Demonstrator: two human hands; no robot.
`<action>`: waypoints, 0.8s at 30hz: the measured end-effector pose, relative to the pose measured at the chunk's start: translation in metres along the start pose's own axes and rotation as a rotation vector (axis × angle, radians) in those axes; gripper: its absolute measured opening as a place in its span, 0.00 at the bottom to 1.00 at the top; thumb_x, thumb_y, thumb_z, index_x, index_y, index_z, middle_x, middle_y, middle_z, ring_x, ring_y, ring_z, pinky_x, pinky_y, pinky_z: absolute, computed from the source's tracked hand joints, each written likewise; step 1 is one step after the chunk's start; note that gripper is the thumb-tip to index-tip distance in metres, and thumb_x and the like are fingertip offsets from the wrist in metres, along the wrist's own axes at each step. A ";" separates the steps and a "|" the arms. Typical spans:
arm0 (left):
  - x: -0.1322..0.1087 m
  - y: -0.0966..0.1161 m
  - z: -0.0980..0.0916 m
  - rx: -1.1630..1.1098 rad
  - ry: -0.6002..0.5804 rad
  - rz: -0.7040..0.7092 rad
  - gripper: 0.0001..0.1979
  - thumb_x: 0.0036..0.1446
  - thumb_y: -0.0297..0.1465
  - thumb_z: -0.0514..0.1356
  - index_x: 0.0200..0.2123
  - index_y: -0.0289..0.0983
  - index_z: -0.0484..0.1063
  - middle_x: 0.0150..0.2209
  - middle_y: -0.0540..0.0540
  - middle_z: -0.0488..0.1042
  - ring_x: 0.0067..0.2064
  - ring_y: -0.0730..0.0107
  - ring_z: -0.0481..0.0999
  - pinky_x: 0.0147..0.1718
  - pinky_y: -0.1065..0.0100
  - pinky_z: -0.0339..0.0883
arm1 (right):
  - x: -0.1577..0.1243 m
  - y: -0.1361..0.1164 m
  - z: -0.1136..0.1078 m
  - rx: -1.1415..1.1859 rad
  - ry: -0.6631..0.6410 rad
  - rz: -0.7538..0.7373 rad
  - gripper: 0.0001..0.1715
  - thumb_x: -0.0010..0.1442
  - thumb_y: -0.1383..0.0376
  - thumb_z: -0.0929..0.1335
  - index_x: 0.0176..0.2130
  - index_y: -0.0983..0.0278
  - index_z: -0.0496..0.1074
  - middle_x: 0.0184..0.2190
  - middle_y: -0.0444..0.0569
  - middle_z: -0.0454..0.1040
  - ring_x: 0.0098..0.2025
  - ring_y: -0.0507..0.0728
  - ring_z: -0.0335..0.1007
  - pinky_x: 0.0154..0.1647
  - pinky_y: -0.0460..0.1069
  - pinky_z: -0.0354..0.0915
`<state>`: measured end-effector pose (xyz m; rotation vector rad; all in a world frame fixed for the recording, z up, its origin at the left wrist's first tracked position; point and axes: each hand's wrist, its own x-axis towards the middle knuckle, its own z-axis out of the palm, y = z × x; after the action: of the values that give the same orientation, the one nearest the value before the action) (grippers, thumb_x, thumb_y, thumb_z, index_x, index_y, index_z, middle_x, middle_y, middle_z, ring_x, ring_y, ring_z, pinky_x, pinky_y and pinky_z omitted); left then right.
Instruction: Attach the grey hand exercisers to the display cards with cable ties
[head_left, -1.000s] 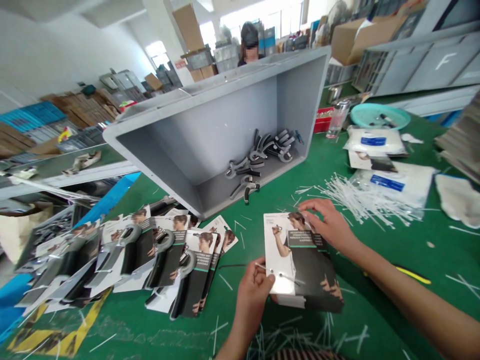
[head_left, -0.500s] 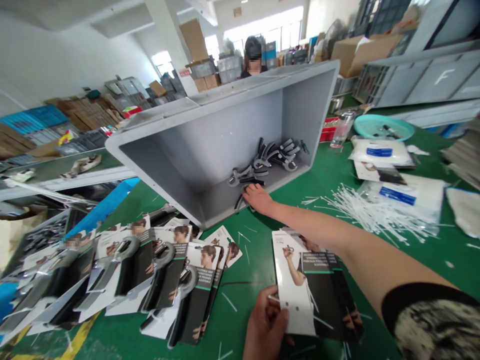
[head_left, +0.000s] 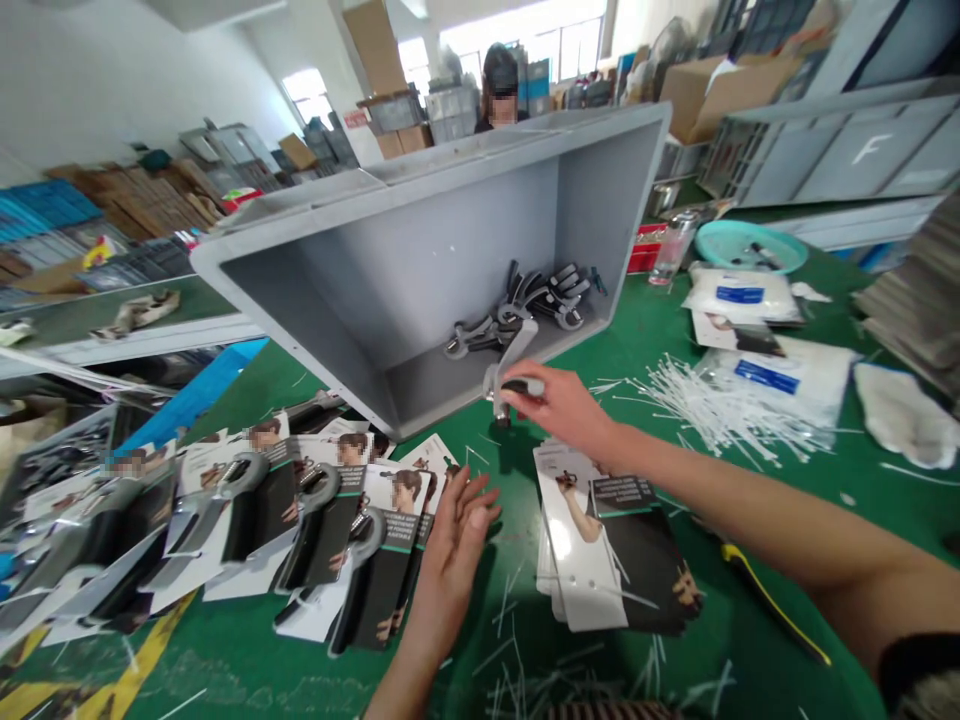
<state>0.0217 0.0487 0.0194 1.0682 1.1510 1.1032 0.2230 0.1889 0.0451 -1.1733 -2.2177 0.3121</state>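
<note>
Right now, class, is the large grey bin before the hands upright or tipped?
Tipped: the grey bin opens sideways, not upward, with hand grips lying inside.

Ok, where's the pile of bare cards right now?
In the head view, the pile of cards lies right of centre on the green table, between the left hand and the yellow-handled tool.

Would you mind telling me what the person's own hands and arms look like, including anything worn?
The left hand and right hand are bare, without gloves or any visible wristwear. A dark cuff circles the right forearm near the picture's edge; no left sleeve is in view.
</note>
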 end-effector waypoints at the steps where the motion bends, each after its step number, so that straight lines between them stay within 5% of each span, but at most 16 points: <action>1: 0.002 0.005 0.010 -0.092 -0.007 0.008 0.29 0.64 0.45 0.55 0.63 0.41 0.58 0.61 0.37 0.66 0.57 0.54 0.71 0.56 0.52 0.66 | -0.020 -0.017 -0.003 0.107 0.062 -0.028 0.14 0.69 0.59 0.62 0.51 0.62 0.68 0.46 0.51 0.76 0.45 0.57 0.73 0.48 0.52 0.67; 3: 0.002 0.010 0.030 -0.258 -0.024 -0.031 0.27 0.64 0.45 0.54 0.62 0.39 0.60 0.58 0.37 0.69 0.55 0.55 0.73 0.52 0.55 0.70 | -0.062 -0.049 -0.005 0.176 -0.007 -0.114 0.16 0.66 0.63 0.65 0.53 0.60 0.68 0.49 0.52 0.75 0.52 0.61 0.69 0.53 0.57 0.65; 6: -0.007 0.003 0.049 -0.321 -0.022 -0.130 0.23 0.62 0.43 0.58 0.57 0.40 0.65 0.53 0.41 0.73 0.50 0.61 0.76 0.45 0.64 0.72 | -0.127 -0.082 -0.002 0.226 -0.080 0.024 0.32 0.64 0.67 0.64 0.65 0.61 0.56 0.62 0.57 0.65 0.63 0.64 0.59 0.65 0.65 0.54; 8: -0.014 -0.003 0.049 -0.258 -0.025 -0.149 0.22 0.60 0.42 0.61 0.55 0.41 0.65 0.50 0.43 0.75 0.46 0.64 0.77 0.42 0.67 0.71 | -0.168 -0.093 -0.004 0.334 -0.121 0.148 0.32 0.65 0.66 0.63 0.66 0.57 0.56 0.64 0.54 0.63 0.66 0.64 0.56 0.67 0.67 0.50; 10: -0.020 -0.003 0.044 -0.150 -0.066 -0.119 0.22 0.61 0.43 0.60 0.55 0.41 0.64 0.47 0.45 0.76 0.42 0.66 0.77 0.40 0.68 0.70 | -0.201 -0.096 -0.009 0.516 -0.132 0.293 0.22 0.67 0.62 0.62 0.59 0.53 0.67 0.58 0.53 0.70 0.59 0.64 0.66 0.61 0.64 0.61; 12: -0.020 0.005 0.040 -0.014 -0.172 -0.064 0.22 0.61 0.42 0.59 0.56 0.41 0.63 0.45 0.45 0.76 0.41 0.67 0.76 0.38 0.69 0.70 | -0.223 -0.092 -0.018 0.798 -0.106 0.546 0.18 0.68 0.57 0.60 0.54 0.54 0.70 0.46 0.53 0.77 0.39 0.60 0.77 0.39 0.57 0.75; 15: -0.009 0.021 0.045 0.257 -0.398 0.049 0.20 0.60 0.39 0.61 0.53 0.40 0.66 0.45 0.46 0.75 0.44 0.64 0.75 0.42 0.67 0.69 | -0.228 -0.080 -0.036 1.178 -0.012 0.832 0.22 0.68 0.50 0.59 0.54 0.57 0.67 0.38 0.52 0.78 0.21 0.52 0.70 0.14 0.46 0.65; 19: 0.018 0.026 0.067 0.552 -0.556 0.187 0.18 0.59 0.38 0.61 0.52 0.41 0.69 0.44 0.47 0.76 0.41 0.64 0.75 0.46 0.64 0.67 | -0.204 -0.059 -0.057 1.218 0.025 0.778 0.23 0.64 0.50 0.66 0.52 0.60 0.64 0.35 0.49 0.77 0.18 0.48 0.64 0.13 0.41 0.59; 24: 0.042 0.008 0.077 0.637 -0.487 0.272 0.21 0.64 0.36 0.55 0.59 0.38 0.61 0.35 0.48 0.76 0.34 0.66 0.76 0.40 0.64 0.69 | -0.189 -0.039 -0.060 1.112 -0.066 0.764 0.24 0.63 0.48 0.66 0.49 0.62 0.63 0.30 0.45 0.77 0.14 0.45 0.57 0.12 0.41 0.53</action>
<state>0.1008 0.0865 0.0293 1.9135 0.9889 0.6105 0.3139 0.0084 0.0347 -1.2216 -1.1269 1.6282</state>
